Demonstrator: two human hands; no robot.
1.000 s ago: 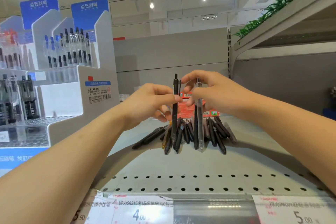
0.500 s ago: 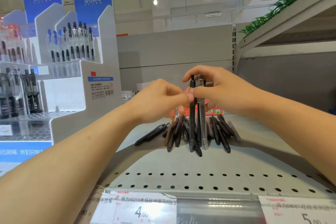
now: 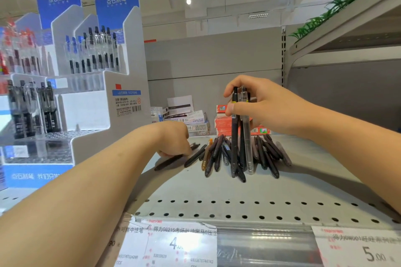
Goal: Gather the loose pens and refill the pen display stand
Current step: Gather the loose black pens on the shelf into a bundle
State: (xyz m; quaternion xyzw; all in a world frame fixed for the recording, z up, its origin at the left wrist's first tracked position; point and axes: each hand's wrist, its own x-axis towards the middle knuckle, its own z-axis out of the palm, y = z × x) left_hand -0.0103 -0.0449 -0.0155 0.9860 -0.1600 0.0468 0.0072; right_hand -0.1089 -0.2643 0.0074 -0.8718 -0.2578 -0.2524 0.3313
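Several loose dark pens lie fanned out on the grey perforated shelf. My right hand holds a small bundle of pens upright above the pile: black ones and a clear one, tips down near the shelf. My left hand is low on the shelf at the left end of the pile, its curled fingers closing on the top end of a black pen that lies flat. The white tiered pen display stand with blue header cards stands to the left, partly stocked with upright pens.
Red boxes and white boxes sit at the back of the shelf behind the pile. Price labels line the shelf's front edge. An upper shelf with green plants overhangs at the right.
My left hand passed the black pen into the right hand's bundle, then dropped down and left onto the leftmost pens on the shelf. My right hand stayed raised with the bundle.
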